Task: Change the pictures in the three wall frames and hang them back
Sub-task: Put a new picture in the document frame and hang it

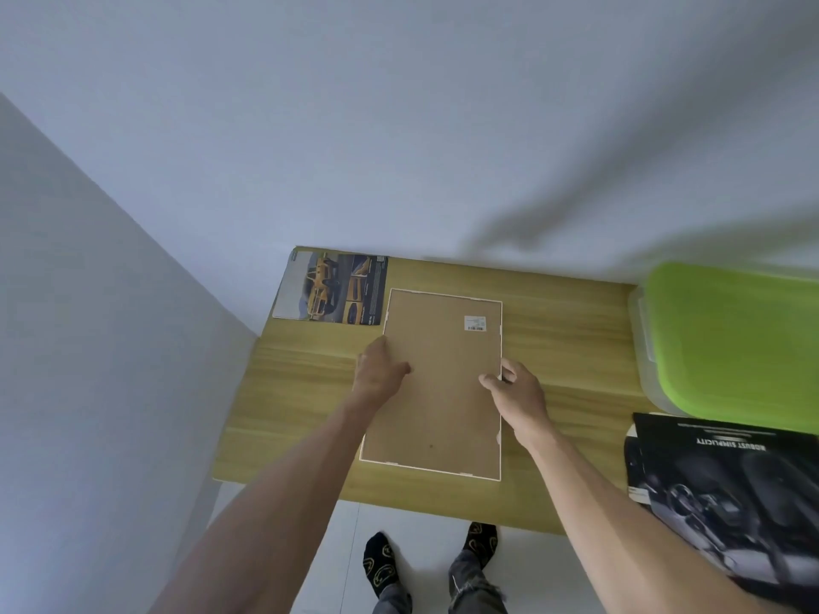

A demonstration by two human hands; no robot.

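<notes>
The frame (436,383) lies face down in the middle of the bench (563,347), brown backing board up, its white rim showing all round. I judge I'm at the backing tabs. The risk I see: prying one long side while the other is only lightly pinned could skid the frame toward the bench's near edge, or snap a tab.

My left hand (379,376) rests on the frame's left edge, fingers together and flat on the board, gripping nothing. My right hand (514,389) sits at the right edge, fingertips bent close at the rim; whether they pinch a tab I cannot tell.

A car picture (332,288) lies at the far left corner, a green-lidded box (731,339) at the right end, and a dark poster (727,489) overhangs the near right edge.
</notes>
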